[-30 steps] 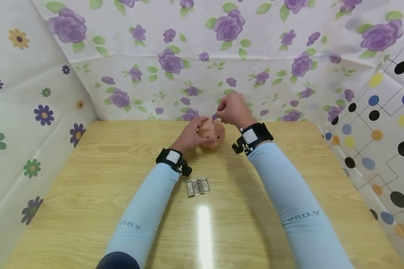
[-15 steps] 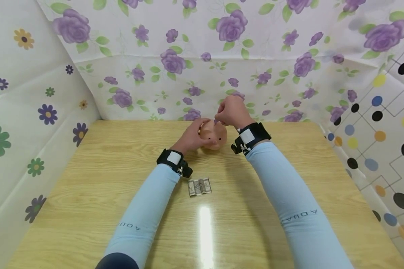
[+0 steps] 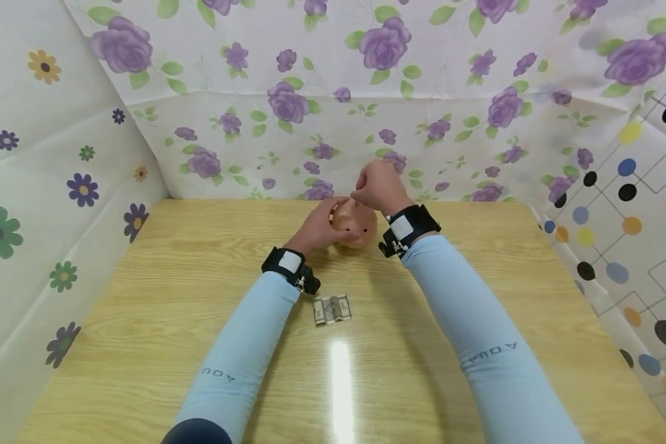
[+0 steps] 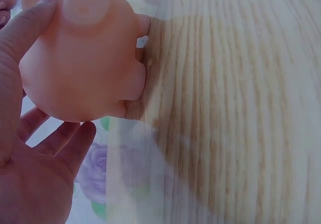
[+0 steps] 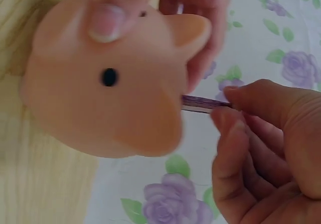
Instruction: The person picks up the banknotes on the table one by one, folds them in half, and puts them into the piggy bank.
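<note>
A pink piggy bank (image 3: 357, 223) stands at the far side of the wooden table, its black eyes facing me. My left hand (image 3: 320, 229) grips it from the left, with the thumb (image 4: 30, 25) on its front near the snout and the other fingers around behind. Above the pig's head, my right hand (image 3: 382, 186) pinches a folded purple banknote (image 5: 203, 103) between thumb and forefinger. In the right wrist view, the note's other end meets the pig's top behind an ear (image 5: 155, 128), where the contact point is hidden.
A creased grey banknote (image 3: 332, 309) lies on the table (image 3: 211, 308) in front of the pig, between my forearms. A purple-flowered sheet (image 3: 227, 74) rises right behind the table's far edge. Patterned sheets hang at both sides.
My right hand has moved slightly down and left toward the pig's top. The purple note, visible above the pig earlier, is now hidden in the head view. My left hand keeps its grip.
</note>
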